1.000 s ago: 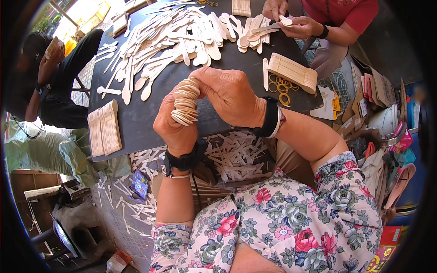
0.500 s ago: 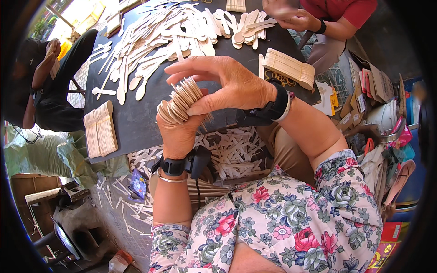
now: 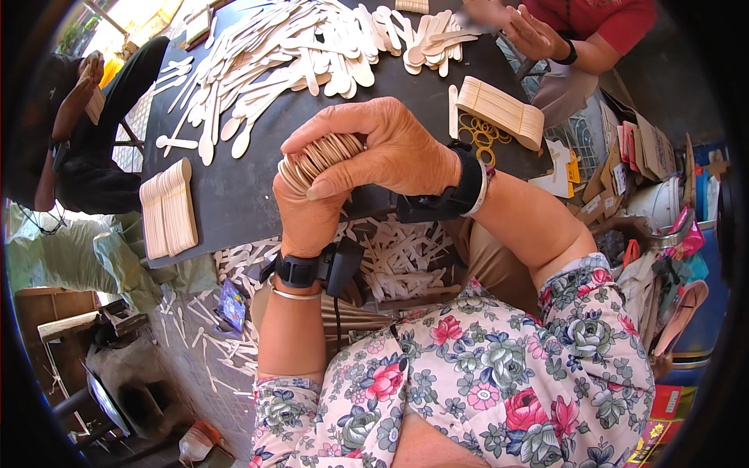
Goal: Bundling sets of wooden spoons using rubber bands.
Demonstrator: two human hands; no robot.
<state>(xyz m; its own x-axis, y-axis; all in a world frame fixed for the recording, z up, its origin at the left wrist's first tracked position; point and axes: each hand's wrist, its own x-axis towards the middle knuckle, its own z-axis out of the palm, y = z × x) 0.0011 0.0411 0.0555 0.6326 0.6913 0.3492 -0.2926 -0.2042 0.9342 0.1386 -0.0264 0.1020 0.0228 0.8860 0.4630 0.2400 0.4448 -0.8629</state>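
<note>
A stack of flat wooden spoons (image 3: 316,158) is clasped between both my hands above the near edge of the dark table (image 3: 250,187). My left hand (image 3: 306,214) grips the stack from below. My right hand (image 3: 382,148) wraps over its top, fingers curled around the rounded ends. Both wrists wear black bands. A heap of loose wooden spoons (image 3: 296,54) covers the far half of the table.
One bundled stack of spoons (image 3: 168,207) lies at the table's left edge, another (image 3: 499,109) at the right beside yellow rubber bands (image 3: 480,132). Another person's hands (image 3: 530,31) work at the far right, a seated person (image 3: 78,132) at left. Spoons litter the ground below.
My hands have drawn the spoon stack nearer to me and my right hand has closed down over its top, where before its fingers were spread wider.
</note>
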